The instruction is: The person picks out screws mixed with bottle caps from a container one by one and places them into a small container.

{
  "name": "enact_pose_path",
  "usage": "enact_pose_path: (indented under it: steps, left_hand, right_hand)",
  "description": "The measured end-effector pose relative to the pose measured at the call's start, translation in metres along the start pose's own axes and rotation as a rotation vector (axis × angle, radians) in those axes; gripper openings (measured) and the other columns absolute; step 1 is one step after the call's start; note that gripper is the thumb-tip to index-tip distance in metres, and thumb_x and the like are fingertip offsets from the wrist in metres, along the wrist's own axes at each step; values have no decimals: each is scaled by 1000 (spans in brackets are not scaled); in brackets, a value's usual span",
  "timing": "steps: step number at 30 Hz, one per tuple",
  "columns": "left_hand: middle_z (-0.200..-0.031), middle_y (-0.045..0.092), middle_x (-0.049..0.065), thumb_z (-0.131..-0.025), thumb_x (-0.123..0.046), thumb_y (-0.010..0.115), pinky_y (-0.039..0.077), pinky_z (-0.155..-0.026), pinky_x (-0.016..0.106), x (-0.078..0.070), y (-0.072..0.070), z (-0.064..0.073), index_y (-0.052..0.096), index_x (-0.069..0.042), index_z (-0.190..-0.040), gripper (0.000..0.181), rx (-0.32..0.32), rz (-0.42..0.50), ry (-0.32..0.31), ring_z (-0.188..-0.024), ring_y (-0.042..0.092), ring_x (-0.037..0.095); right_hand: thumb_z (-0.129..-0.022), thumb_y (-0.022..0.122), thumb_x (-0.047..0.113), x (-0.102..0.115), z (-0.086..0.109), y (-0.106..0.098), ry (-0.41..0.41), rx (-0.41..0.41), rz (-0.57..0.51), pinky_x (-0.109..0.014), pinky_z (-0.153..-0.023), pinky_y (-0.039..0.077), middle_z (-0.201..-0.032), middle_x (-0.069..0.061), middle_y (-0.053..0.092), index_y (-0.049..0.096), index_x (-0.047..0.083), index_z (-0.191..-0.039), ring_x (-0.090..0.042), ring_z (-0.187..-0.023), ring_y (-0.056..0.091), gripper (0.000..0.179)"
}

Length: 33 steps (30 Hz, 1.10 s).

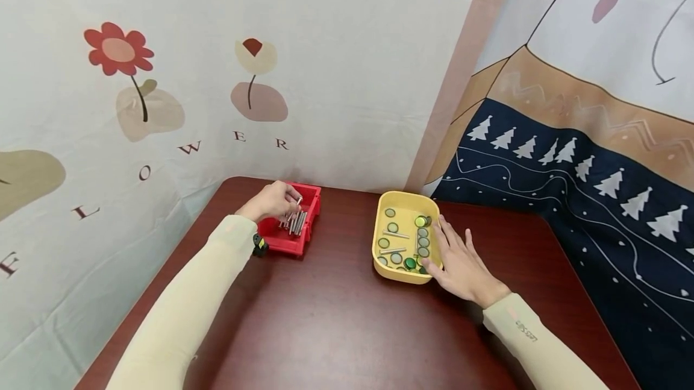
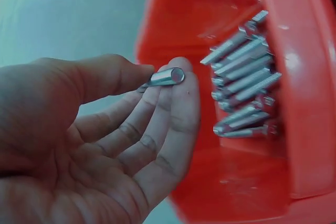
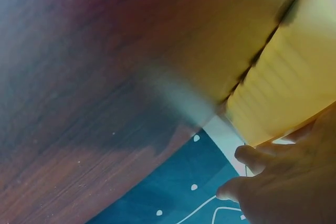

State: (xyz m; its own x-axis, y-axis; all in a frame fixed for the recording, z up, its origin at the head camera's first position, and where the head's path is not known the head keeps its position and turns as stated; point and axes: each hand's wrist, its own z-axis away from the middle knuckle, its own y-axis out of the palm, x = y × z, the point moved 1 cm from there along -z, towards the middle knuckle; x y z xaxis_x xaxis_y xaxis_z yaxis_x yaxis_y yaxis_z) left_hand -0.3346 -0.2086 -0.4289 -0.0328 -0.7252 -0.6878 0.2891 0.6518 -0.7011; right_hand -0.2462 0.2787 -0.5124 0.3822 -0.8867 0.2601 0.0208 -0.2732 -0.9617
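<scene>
My left hand is over the red bin and pinches a silver metal bolt between thumb and fingertips. Seen end-on in the left wrist view, the bolt shows a round flat end. Several similar bolts lie bunched inside the bin, below the fingers. My right hand has its fingers spread and rests against the right side of the yellow tray. In the tray lie several round caps, some of them green, and a few loose bolts.
Both containers stand on a dark red-brown table, with a stretch of tabletop between them. Behind it hangs a pale printed cloth. A navy cloth with white trees hangs at the right edge.
</scene>
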Motion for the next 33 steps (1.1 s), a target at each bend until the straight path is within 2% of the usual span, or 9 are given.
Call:
enact_pose_path:
  steps: [4, 11, 12, 15, 18, 19, 23, 27, 33]
  left_hand:
    - [-120, 80, 23, -111, -7, 73, 73, -77, 35, 3, 5, -1, 71, 11, -144, 38, 7, -20, -32, -92, 79, 24]
    - [-118, 80, 21, -109, -9, 75, 73, -79, 35, 7, 8, -9, 72, 7, -142, 37, 42, -50, -72, -87, 78, 21]
    - [-114, 81, 18, -108, -12, 78, 72, -75, 32, 23, 11, -21, 75, 5, -139, 36, 46, -45, -41, -83, 78, 18]
    - [-108, 81, 16, -106, -10, 77, 71, -71, 32, 23, 13, -25, 75, 5, -138, 35, 49, -78, -43, -76, 77, 16]
    - [-108, 80, 17, -106, -8, 74, 70, -69, 31, 21, 18, -26, 75, 6, -140, 37, 49, -112, -55, -73, 77, 16]
    - [-109, 80, 20, -106, -4, 70, 71, -72, 33, 5, 16, -14, 73, 9, -143, 39, 47, -137, -90, -76, 77, 19]
    - [-115, 80, 24, -109, -3, 70, 72, -73, 34, 2, 19, -11, 72, 10, -145, 39, 21, -178, -101, -81, 80, 24]
    - [-127, 77, 28, -111, -5, 72, 74, -79, 38, -2, 19, -8, 70, 9, -147, 39, -10, -184, -106, -94, 82, 29]
    - [-131, 77, 29, -112, -9, 72, 74, -89, 42, -6, 18, -5, 70, 6, -148, 39, -46, -205, -100, -103, 81, 30]
  right_hand:
    - [-114, 64, 56, 1, 1, 1, 5, 4, -6, -84, -142, 8, -197, -21, 12, 22, 3, -185, -51, -180, 22, 98]
    - [-114, 64, 55, 0, 1, 0, -10, 0, 0, -85, -141, 9, -197, -21, 12, 23, 2, -184, -50, -180, 22, 97]
    - [-115, 63, 56, 0, 0, 0, -12, 0, 3, -84, -141, 9, -197, -21, 12, 22, 2, -185, -50, -181, 22, 97]
    - [-115, 63, 56, -1, 0, 0, -16, -6, 10, -84, -141, 10, -197, -20, 11, 22, 2, -185, -48, -181, 22, 97]
    - [-115, 63, 56, -1, 1, 0, -16, -7, 2, -84, -141, 9, -197, -20, 12, 22, 2, -185, -48, -181, 22, 98]
    - [-114, 64, 56, -1, 1, 0, -17, -8, 0, -84, -141, 9, -197, -20, 12, 22, 2, -185, -48, -181, 22, 98]
    - [-114, 64, 56, 0, 1, -1, -21, -10, -10, -84, -141, 8, -197, -21, 12, 22, 2, -185, -48, -181, 22, 98]
    - [-114, 64, 55, 0, 1, -2, -21, -13, -11, -84, -141, 8, -197, -21, 13, 22, 2, -185, -48, -181, 22, 98]
    - [-114, 64, 55, 1, 2, -2, -20, -9, -9, -85, -141, 8, -196, -22, 14, 23, 1, -184, -48, -181, 21, 98]
